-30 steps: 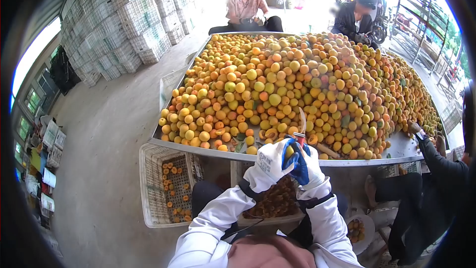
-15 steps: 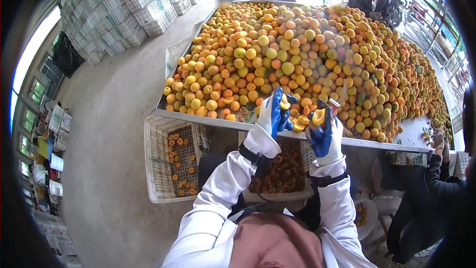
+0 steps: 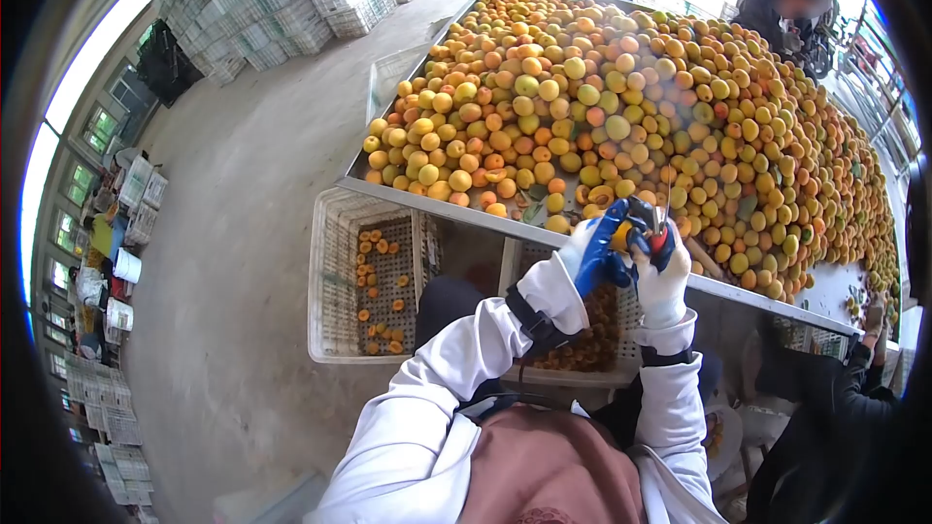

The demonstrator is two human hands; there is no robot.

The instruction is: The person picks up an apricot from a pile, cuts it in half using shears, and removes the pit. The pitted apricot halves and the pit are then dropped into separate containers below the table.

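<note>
My left hand, in a blue and white glove, is closed around an orange-yellow fruit above the table's front edge. Close against it, my right hand is wrapped round a red-handled tool whose thin metal part points up. The two hands meet at the fruit, and their fingers partly hide it. Behind them a large heap of yellow and orange fruits covers the metal table.
Below the table's left end stands a white crate with fruit halves; another crate holds brown pieces under my hands. A co-worker's hand is at the right. Stacked crates stand at the back left.
My hands have come together; the fruit halves seen in them before no longer show, and a fruit is now between them. The view has shifted, moving table and crates within the frame.
</note>
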